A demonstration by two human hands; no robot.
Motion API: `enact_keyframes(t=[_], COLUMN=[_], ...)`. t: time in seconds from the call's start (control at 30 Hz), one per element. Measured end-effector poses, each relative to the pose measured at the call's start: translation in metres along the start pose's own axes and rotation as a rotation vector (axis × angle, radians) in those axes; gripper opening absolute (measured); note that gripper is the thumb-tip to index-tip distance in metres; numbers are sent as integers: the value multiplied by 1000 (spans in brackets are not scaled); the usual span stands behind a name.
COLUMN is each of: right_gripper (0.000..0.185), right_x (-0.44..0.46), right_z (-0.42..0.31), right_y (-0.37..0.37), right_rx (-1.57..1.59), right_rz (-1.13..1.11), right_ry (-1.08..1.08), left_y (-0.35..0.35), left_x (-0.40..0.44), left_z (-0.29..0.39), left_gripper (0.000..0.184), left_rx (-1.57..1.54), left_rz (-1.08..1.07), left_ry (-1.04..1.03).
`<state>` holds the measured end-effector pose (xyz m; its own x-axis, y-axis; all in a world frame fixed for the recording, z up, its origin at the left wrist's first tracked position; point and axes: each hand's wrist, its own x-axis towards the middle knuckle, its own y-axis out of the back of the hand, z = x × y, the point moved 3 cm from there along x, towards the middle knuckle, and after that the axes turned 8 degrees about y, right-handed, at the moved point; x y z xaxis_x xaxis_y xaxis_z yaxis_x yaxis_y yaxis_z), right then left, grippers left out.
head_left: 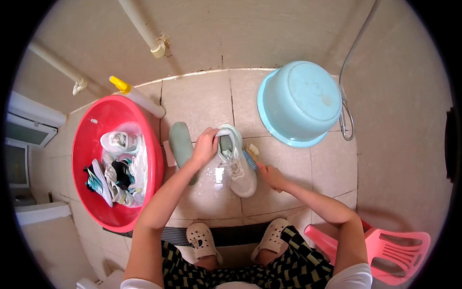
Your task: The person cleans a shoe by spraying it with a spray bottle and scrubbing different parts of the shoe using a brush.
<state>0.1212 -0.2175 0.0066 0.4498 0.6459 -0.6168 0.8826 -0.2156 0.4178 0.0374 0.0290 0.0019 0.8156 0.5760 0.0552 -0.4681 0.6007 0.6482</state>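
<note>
A pale sneaker (242,179) stands on the wet tiles, heel away from me and toe pointing toward me. My left hand (206,147) is closed on the collar near the heel, steadying the shoe. In my right hand (272,176) is a scrub brush (250,157) with blue bristles, gripped by its handle. The bristles are beside or touching the shoe's right side; I cannot tell which. To the left of my left hand lies a grey-green insole (181,139), partly covered by my forearm.
A red basin (155,178) on the left holds several shoes and suds. Behind it leans a white tube with a yellow top (120,85). An upturned light-blue basin (308,103) sits at the back right, beside a shower hose (342,72). A pink plastic chair (399,248) is at lower right.
</note>
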Motion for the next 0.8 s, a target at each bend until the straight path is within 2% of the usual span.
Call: enact_keyframes(t=[0.07, 0.1, 0.17, 0.2, 0.27, 0.3, 0.37, 0.4, 0.47, 0.7, 0.8], right_gripper=[70, 70, 65, 65, 60, 60, 48, 48, 44, 46, 52], right_x=[4, 5, 8, 16, 33, 34, 30, 27, 22, 65, 79], right_z=[5, 3, 0, 6, 11, 8, -12, -22, -43, -66, -65], right_y=[3, 5, 16, 14, 15, 16, 16, 16, 11, -3, -8], right_rx=[-60, -62, -18, -21, -163, -164, -316, -315, -558, -733, -768], right_rz=[-55, -56, 138, 136, 363, 363, 347, 346, 349, 497, 438], right_ry=[-22, -22, 27, 29, 395, 394, 443, 443, 539, 605, 487], left_y=[0, 0, -4, -5, -7, -9, -11, -16, -24, -27, -27], left_x=[9, 13, 18, 18, 18, 17, 12, 7, -4, -1, -3], left_z=[10, 11, 16, 18, 21, 23, 18, 13, 0, 0, 6], left_gripper=[21, 21, 20, 20, 17, 17, 15, 15, 16, 11, 9], left_rx=[107, 105, 118, 118, 16, 14, -35, -34, -52, -93, -49], left_rz=[-124, -122, -191, -189, -244, -244, -215, -215, -39, -36, -14], left_ry=[-123, -122, -190, -188, -102, -103, 111, 112, -32, 124, 137])
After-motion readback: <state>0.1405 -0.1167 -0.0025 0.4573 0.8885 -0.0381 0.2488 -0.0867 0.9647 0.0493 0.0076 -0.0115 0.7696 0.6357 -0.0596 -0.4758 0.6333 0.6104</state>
